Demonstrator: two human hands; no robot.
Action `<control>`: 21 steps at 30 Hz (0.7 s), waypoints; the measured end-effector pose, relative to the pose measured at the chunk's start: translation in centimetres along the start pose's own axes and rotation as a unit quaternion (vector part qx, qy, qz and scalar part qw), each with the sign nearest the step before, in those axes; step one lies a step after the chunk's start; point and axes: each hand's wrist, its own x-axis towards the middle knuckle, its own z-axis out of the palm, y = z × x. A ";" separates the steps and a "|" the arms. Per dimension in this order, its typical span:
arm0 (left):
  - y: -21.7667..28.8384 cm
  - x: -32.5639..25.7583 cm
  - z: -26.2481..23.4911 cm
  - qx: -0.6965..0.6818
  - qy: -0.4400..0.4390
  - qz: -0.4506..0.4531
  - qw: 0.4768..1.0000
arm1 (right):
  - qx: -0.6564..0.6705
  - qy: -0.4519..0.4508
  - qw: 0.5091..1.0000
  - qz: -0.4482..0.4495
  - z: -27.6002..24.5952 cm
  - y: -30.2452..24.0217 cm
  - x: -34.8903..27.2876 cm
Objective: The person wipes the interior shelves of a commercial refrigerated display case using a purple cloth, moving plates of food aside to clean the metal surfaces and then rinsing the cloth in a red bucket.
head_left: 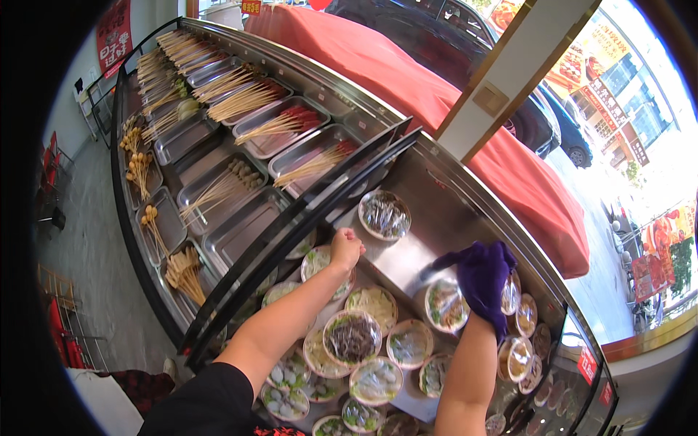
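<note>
My right hand [478, 334] is wrapped in a dark purple cloth [487, 275], which hides the fingers. The cloth lies on the bare steel floor of the display case [407, 263], just beside a film-covered bowl of food [446, 305]. Part of the cloth trails off to the left, smeared by motion. My left hand [347, 248] is closed in a fist above a wrapped bowl of greens [320, 265]; whether anything is inside the fingers is hidden. Beyond the fist stands another wrapped bowl [384, 215] with dark contents.
Several wrapped bowls [352, 337] crowd the near part of the case, some stacked. A black-edged divider [291, 251] separates them from steel trays of skewers [309, 163] on the left. Along the far rim runs a red cover [509, 174], with a white post [502, 80] beside it.
</note>
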 end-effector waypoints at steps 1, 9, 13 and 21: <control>-0.5 2.1 0.2 0.015 -0.007 -0.002 1.000 | -0.056 -0.036 0.998 0.015 2.4 0.2 0.7; -2.1 6.7 2.6 0.017 -0.004 -0.016 1.000 | -0.243 -0.408 0.849 0.230 21.0 -1.7 2.1; -1.7 5.8 1.5 -0.007 -0.011 -0.011 1.000 | -0.045 -0.169 0.946 0.274 28.4 -1.7 0.7; 2.3 -6.1 -8.1 -0.122 -0.031 -0.068 0.990 | -0.086 -0.222 0.945 0.225 23.3 -3.7 2.3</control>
